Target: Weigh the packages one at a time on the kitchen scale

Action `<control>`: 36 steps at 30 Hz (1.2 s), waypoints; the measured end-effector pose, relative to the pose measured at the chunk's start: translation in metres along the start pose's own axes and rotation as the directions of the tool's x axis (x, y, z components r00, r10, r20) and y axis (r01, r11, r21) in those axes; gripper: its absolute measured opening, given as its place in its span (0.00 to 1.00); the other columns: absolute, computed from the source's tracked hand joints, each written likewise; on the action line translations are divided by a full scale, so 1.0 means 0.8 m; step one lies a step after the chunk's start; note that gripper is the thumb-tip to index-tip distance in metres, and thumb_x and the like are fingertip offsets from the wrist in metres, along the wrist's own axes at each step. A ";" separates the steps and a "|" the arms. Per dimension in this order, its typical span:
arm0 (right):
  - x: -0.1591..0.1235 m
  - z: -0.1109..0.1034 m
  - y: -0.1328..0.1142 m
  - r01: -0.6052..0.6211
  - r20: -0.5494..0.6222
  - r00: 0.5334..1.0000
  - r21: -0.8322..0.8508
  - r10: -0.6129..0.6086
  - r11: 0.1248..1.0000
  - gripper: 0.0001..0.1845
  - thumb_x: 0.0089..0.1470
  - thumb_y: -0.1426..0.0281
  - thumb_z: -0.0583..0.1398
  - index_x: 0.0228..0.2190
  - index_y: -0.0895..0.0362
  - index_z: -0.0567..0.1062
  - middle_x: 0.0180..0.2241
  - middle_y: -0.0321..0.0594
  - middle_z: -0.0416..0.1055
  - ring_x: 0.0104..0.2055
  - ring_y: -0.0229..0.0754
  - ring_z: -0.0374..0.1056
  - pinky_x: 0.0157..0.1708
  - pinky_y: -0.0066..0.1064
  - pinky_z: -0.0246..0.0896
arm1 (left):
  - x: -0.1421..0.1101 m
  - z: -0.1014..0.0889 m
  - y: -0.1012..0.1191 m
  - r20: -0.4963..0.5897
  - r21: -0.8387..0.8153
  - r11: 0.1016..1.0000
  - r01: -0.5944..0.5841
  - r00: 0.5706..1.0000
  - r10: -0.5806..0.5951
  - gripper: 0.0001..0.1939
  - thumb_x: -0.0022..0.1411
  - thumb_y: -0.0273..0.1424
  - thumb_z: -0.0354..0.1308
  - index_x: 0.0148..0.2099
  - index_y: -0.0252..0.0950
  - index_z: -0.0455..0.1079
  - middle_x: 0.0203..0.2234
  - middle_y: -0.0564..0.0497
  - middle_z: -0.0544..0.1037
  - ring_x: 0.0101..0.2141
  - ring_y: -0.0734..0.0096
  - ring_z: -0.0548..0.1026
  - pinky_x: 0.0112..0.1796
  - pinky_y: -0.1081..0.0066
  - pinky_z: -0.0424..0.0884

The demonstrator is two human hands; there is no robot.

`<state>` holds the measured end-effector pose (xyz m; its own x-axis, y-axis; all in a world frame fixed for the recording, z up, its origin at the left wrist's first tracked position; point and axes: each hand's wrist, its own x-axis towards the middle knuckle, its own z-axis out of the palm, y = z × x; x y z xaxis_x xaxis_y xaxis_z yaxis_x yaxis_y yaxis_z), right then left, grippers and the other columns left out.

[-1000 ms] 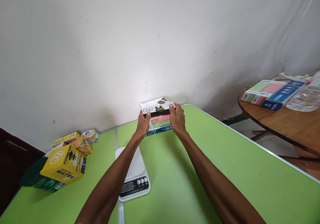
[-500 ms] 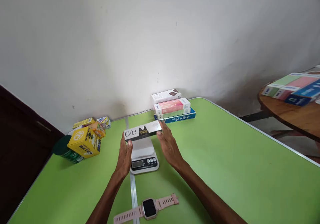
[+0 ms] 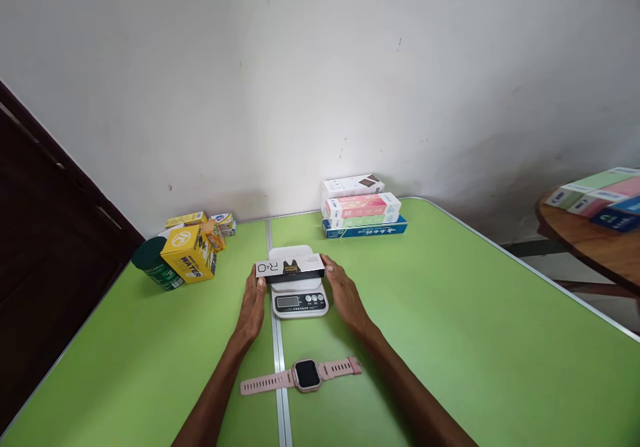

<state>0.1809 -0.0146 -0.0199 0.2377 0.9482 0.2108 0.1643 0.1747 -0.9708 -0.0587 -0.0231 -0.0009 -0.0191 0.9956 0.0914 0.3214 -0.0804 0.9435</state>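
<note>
"What's that they've got there?"

"A long white-and-black cardboard box (image 3: 290, 268), lying crosswise over the plate of a white plastic scale with a black control panel (image 3: 300, 304). I can't tell from here whether it's fully resting or held just above."

"And the grip?"

"The left hand (image 3: 253, 307) is curled at its left end, thumb on the near side. The right hand (image 3: 346, 295) presses the right end, so the box is clasped between the two."

"Wasn't it by the wall?"

"A second ago, yes, both hands had it far back at the stack. Now it's at the scale, so I'd say the carrying is about done and letting go isn't. I can't make out any figure on the display."

"What's around it?"

"Nearer, a pink-strapped smartwatch with a dark square face (image 3: 307, 374). Far right, a pink-and-white carton (image 3: 363, 208) above a flat blue box (image 3: 367, 228), with a white carton (image 3: 350, 186) behind. Far left, a yellow cube-shaped box (image 3: 190, 254) beside a dark green lidded container (image 3: 157, 267)."

"All on the one surface?"

"All on the light green surface (image 3: 450, 340). The brown wooden surface (image 3: 600, 250) off to the right has more cartons (image 3: 595, 197)."
</note>
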 end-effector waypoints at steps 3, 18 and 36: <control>0.005 -0.008 0.009 -0.053 -0.093 0.994 0.017 0.054 0.998 0.43 0.64 0.36 0.51 0.60 0.55 0.77 0.63 0.54 0.72 0.66 0.59 0.67 0.69 0.60 0.55 | 0.017 -0.010 -0.019 -0.066 -0.121 0.992 0.025 0.997 -0.033 0.47 0.68 0.65 0.43 0.75 0.38 0.57 0.75 0.38 0.55 0.75 0.52 0.52 0.73 0.52 0.48; 0.011 -0.019 0.020 -0.044 -0.125 0.992 -0.143 0.026 0.989 0.40 0.68 0.42 0.47 0.56 0.59 0.78 0.61 0.57 0.74 0.66 0.59 0.68 0.68 0.57 0.58 | 0.044 -0.022 -0.059 -0.187 -0.425 0.905 -0.023 0.980 -0.063 0.52 0.63 0.67 0.51 0.74 0.35 0.57 0.69 0.31 0.66 0.68 0.47 0.67 0.68 0.49 0.61; -0.047 0.025 -0.052 0.206 -0.044 0.974 -0.220 -0.221 0.954 0.35 0.70 0.45 0.50 0.63 0.55 0.73 0.63 0.52 0.71 0.68 0.58 0.64 0.66 0.59 0.60 | -0.046 -0.009 0.023 -0.137 -0.048 0.997 -0.055 0.989 0.048 0.43 0.73 0.57 0.46 0.79 0.38 0.45 0.77 0.40 0.50 0.76 0.55 0.46 0.74 0.55 0.43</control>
<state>0.1460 -0.0521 0.0102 0.2378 0.8735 0.4249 0.4160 0.3037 -0.8571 -0.0588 -0.0613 0.0158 -0.1334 0.9748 0.1790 0.2767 -0.1369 0.9512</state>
